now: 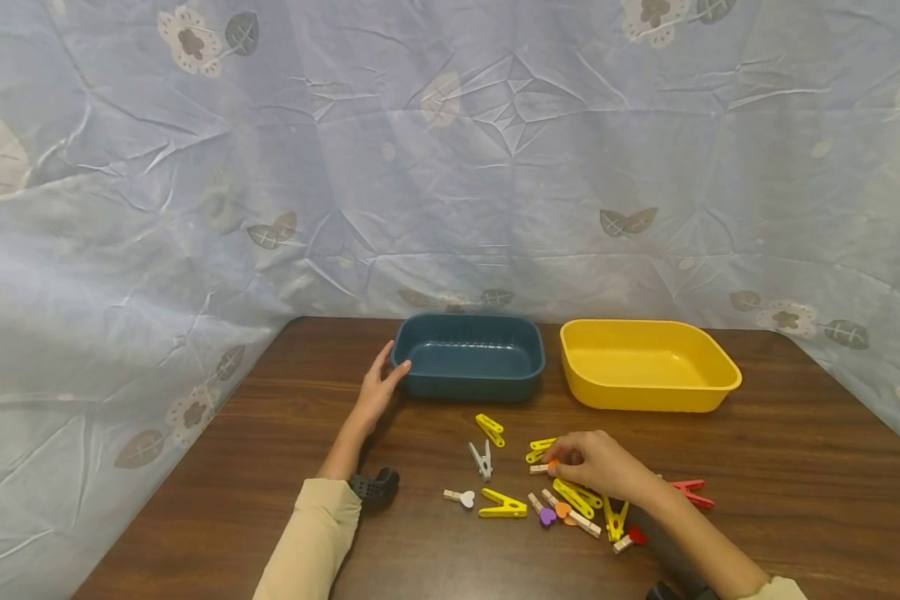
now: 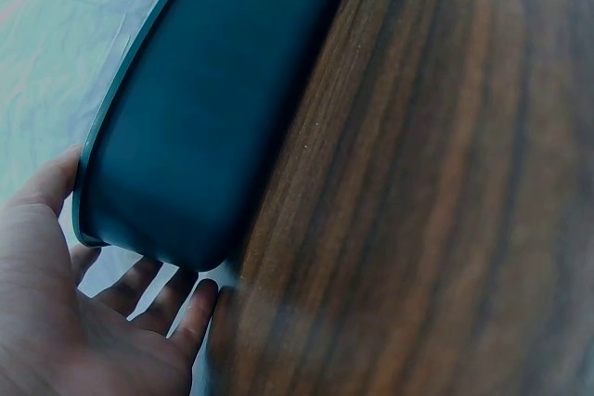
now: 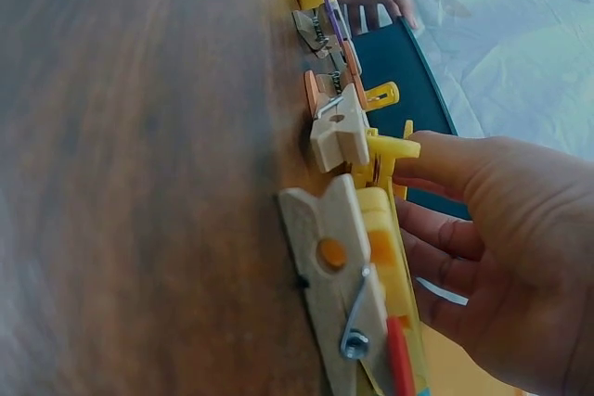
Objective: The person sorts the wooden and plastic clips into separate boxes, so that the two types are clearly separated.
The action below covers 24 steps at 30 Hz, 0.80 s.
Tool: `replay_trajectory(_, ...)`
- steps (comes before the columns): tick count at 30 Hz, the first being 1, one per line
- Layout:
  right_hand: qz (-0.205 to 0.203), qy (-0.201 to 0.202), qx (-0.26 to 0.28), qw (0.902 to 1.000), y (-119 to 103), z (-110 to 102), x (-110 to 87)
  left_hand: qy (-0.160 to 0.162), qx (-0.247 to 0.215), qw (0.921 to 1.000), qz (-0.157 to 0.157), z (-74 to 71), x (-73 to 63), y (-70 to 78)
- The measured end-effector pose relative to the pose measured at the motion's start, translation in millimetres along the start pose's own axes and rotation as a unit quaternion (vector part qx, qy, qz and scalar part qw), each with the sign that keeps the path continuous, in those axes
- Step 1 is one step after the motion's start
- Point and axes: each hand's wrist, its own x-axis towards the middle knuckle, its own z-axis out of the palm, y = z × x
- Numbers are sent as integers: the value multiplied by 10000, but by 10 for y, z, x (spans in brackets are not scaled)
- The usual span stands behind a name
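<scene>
With spread fingers, my left hand (image 1: 376,392) touches the left end of a dark teal tub (image 1: 468,388); in the left wrist view the thumb lies by its rim and the other fingers along its end wall. My right hand (image 1: 603,463) pinches a wooden clothespin (image 1: 539,469) with an orange decoration, partly hidden by the fingertips. A yellow plastic clothespin (image 1: 542,445) lies just behind those fingers. In front are wooden clothespins with hearts, including purple (image 1: 547,517) and orange ones. The right wrist view shows a wooden clothespin (image 3: 339,266) close up, before the hand.
A yellow tub (image 1: 651,397) stands right of the teal one. On the brown table (image 1: 270,467) lie a grey clothespin (image 1: 482,461), a white-heart clothespin (image 1: 460,498), a red clothespin (image 1: 692,493), a red-heart one (image 1: 630,540) and several yellow ones. A patterned cloth hangs behind.
</scene>
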Motion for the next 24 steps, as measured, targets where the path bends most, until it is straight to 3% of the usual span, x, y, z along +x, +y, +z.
replay_trajectory(6, 40, -42, 21, 10000, -13, -6, 2, 35, 40, 10000, -32, 1, 0, 4)
replay_trajectory(14, -278, 68, -178, 9994, -17, 5, -7, 47, -21, 10000, -28, 1, 3, 2)
replay_trajectory(24, -184, 27, -296, 9994, -36, -6, -16, 50, -30, 10000, 0, 0, 4, -6)
